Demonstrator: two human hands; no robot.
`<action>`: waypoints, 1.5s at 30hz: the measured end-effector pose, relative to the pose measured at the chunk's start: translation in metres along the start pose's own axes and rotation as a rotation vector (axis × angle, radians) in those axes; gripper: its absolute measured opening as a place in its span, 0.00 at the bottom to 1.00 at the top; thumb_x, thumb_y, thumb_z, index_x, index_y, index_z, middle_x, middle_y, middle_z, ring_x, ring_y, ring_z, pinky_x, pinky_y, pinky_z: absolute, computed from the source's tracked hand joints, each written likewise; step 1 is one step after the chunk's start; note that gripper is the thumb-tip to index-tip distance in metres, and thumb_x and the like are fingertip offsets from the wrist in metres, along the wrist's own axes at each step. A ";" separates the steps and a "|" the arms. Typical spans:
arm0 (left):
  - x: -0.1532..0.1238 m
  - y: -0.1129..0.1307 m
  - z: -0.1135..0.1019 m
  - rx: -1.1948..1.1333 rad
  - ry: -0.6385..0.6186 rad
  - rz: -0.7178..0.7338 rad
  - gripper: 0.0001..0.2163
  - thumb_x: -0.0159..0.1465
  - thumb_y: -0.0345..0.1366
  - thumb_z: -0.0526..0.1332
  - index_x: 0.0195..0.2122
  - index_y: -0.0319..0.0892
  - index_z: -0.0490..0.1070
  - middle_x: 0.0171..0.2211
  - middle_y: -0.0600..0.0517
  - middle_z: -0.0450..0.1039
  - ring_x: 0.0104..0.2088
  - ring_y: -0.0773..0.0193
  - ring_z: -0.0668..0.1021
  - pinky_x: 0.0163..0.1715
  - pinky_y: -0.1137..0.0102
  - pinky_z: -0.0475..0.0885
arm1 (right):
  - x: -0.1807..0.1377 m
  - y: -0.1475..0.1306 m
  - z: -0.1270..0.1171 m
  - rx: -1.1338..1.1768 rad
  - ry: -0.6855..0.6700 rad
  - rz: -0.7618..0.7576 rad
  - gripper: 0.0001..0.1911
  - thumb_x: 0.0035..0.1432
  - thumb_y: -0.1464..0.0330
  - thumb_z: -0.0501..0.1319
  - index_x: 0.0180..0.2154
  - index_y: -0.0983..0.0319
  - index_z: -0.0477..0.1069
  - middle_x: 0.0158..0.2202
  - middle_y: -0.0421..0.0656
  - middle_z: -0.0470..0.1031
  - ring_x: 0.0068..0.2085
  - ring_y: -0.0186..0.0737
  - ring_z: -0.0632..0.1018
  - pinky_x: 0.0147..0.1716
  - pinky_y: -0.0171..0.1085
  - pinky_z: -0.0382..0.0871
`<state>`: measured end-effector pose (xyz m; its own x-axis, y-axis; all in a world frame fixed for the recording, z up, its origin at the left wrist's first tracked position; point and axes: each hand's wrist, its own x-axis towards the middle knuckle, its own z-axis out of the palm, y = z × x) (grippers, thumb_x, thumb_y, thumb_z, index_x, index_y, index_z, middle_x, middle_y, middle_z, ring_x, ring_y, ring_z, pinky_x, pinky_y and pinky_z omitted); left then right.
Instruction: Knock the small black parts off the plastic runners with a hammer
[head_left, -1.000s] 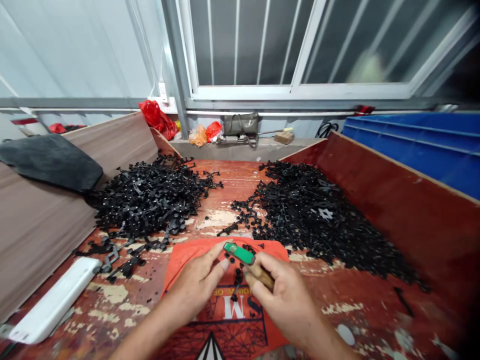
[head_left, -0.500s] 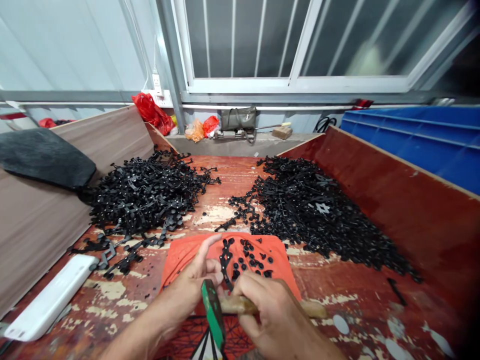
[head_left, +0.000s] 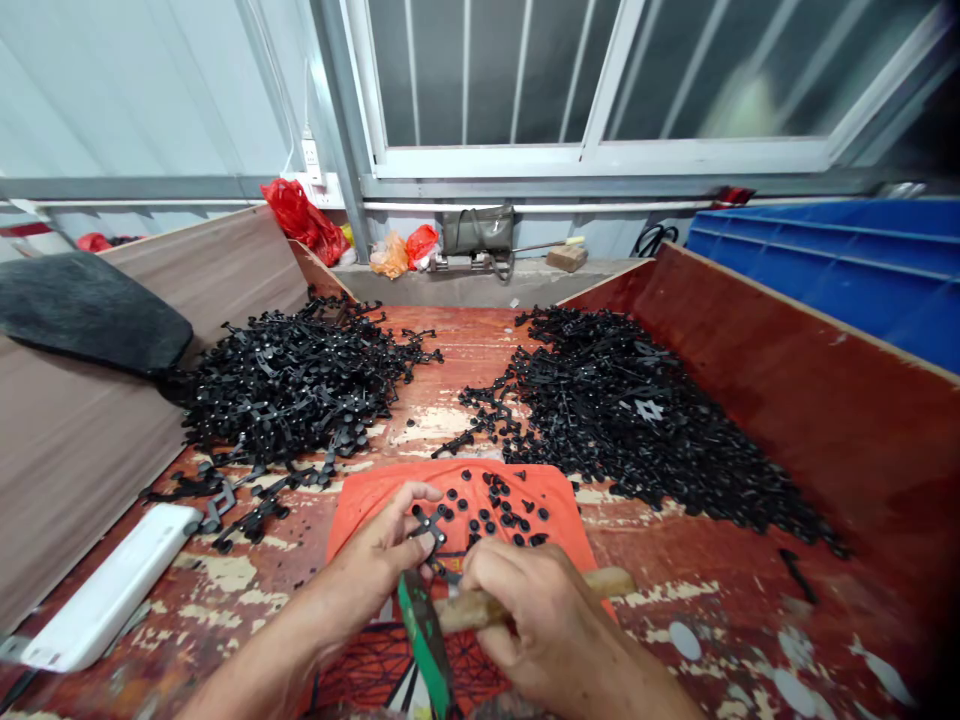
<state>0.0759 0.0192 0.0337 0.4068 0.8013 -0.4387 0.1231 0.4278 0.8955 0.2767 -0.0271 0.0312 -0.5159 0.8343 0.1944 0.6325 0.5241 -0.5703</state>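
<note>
My left hand (head_left: 379, 560) is closed on a black jointed linkage (head_left: 430, 524) with round ends, held between thumb and fingers over an orange cloth (head_left: 356, 505). My right hand (head_left: 536, 605) wraps round the wooden handle of a hammer (head_left: 424, 635). The hammer's green head points toward me, just below my left fingers. A dark strip of the linkage reaches toward my right fingertips; whether they pinch it too is hidden. Several small black round caps (head_left: 489, 527) lie on the cloth beyond my hands.
Heaps of black linkages (head_left: 285, 385) and loose black parts (head_left: 622, 410) lie left and right on the worn red table (head_left: 442, 350). A white oblong device (head_left: 112, 590) lies at left. Wooden boards (head_left: 795, 330) flank both sides, with a blue crate (head_left: 832, 270) behind the right one.
My left fingers have closed round the linkage, which has shifted left and turned. The stretched forefinger is now bent. My right hand still holds the hammer in nearly the same spot.
</note>
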 end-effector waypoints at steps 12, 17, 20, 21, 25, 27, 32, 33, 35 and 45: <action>0.043 -0.033 -0.033 0.546 0.099 0.243 0.13 0.64 0.44 0.54 0.27 0.42 0.62 0.22 0.58 0.59 0.25 0.67 0.62 0.27 0.73 0.57 | -0.012 -0.006 0.014 0.012 -0.166 0.063 0.18 0.57 0.74 0.59 0.48 0.53 0.70 0.40 0.37 0.76 0.37 0.38 0.77 0.32 0.33 0.64; 0.055 -0.033 -0.032 0.634 0.112 0.249 0.07 0.62 0.39 0.54 0.29 0.43 0.64 0.24 0.57 0.64 0.26 0.66 0.66 0.28 0.73 0.59 | -0.035 0.003 0.005 0.207 -0.234 0.333 0.17 0.58 0.73 0.61 0.49 0.54 0.72 0.42 0.39 0.80 0.42 0.40 0.79 0.39 0.34 0.69; 0.061 -0.034 -0.030 0.677 0.132 0.249 0.07 0.62 0.39 0.55 0.29 0.43 0.65 0.24 0.57 0.67 0.26 0.65 0.68 0.28 0.73 0.60 | -0.043 0.006 0.007 0.201 -0.239 0.403 0.19 0.58 0.76 0.57 0.51 0.56 0.70 0.46 0.42 0.79 0.45 0.44 0.80 0.42 0.37 0.70; 0.062 -0.033 -0.029 0.683 0.135 0.252 0.07 0.62 0.39 0.55 0.29 0.43 0.65 0.24 0.56 0.67 0.27 0.65 0.69 0.29 0.73 0.61 | -0.045 0.006 0.008 0.207 -0.245 0.403 0.20 0.58 0.77 0.57 0.51 0.57 0.70 0.47 0.42 0.79 0.46 0.44 0.80 0.43 0.37 0.70; 0.063 -0.029 -0.024 0.690 0.129 0.270 0.08 0.62 0.40 0.55 0.28 0.43 0.66 0.26 0.55 0.70 0.29 0.64 0.71 0.31 0.73 0.63 | -0.045 0.006 0.005 0.257 -0.255 0.369 0.19 0.60 0.76 0.55 0.51 0.56 0.70 0.49 0.42 0.79 0.48 0.43 0.79 0.45 0.36 0.71; 0.063 -0.028 -0.022 0.691 0.129 0.262 0.09 0.62 0.40 0.55 0.28 0.43 0.66 0.25 0.55 0.71 0.28 0.64 0.71 0.30 0.73 0.64 | -0.043 0.005 0.003 0.280 -0.274 0.341 0.18 0.61 0.75 0.55 0.51 0.56 0.70 0.50 0.41 0.78 0.48 0.42 0.79 0.44 0.35 0.71; 0.067 -0.033 -0.023 0.656 0.113 0.241 0.09 0.61 0.41 0.57 0.28 0.43 0.68 0.24 0.56 0.71 0.26 0.65 0.71 0.28 0.74 0.63 | -0.042 0.009 0.006 0.287 -0.259 0.333 0.17 0.61 0.75 0.55 0.51 0.58 0.71 0.48 0.43 0.79 0.47 0.44 0.79 0.44 0.37 0.72; 0.068 -0.034 -0.024 0.640 0.112 0.240 0.09 0.61 0.41 0.57 0.28 0.43 0.68 0.25 0.55 0.71 0.26 0.65 0.71 0.28 0.74 0.63 | -0.043 0.010 0.006 0.292 -0.244 0.336 0.16 0.62 0.75 0.55 0.50 0.57 0.71 0.47 0.42 0.79 0.46 0.44 0.80 0.43 0.37 0.73; 0.069 -0.036 -0.024 0.603 0.114 0.232 0.09 0.60 0.42 0.58 0.28 0.42 0.69 0.25 0.55 0.71 0.26 0.66 0.71 0.27 0.75 0.63 | -0.043 0.011 0.007 0.319 -0.188 0.340 0.17 0.63 0.74 0.54 0.50 0.55 0.72 0.47 0.40 0.79 0.46 0.43 0.80 0.44 0.37 0.73; 0.067 -0.027 -0.021 0.726 0.098 0.255 0.10 0.63 0.39 0.55 0.29 0.41 0.69 0.23 0.56 0.68 0.26 0.66 0.70 0.27 0.74 0.61 | 0.007 0.028 0.009 0.262 0.104 0.298 0.25 0.68 0.71 0.50 0.63 0.50 0.60 0.57 0.39 0.73 0.53 0.40 0.76 0.54 0.41 0.68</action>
<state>0.0812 0.0699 -0.0213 0.4243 0.8860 -0.1871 0.6127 -0.1287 0.7798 0.2857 -0.0079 0.0088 -0.2628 0.9628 0.0622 0.5698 0.2069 -0.7953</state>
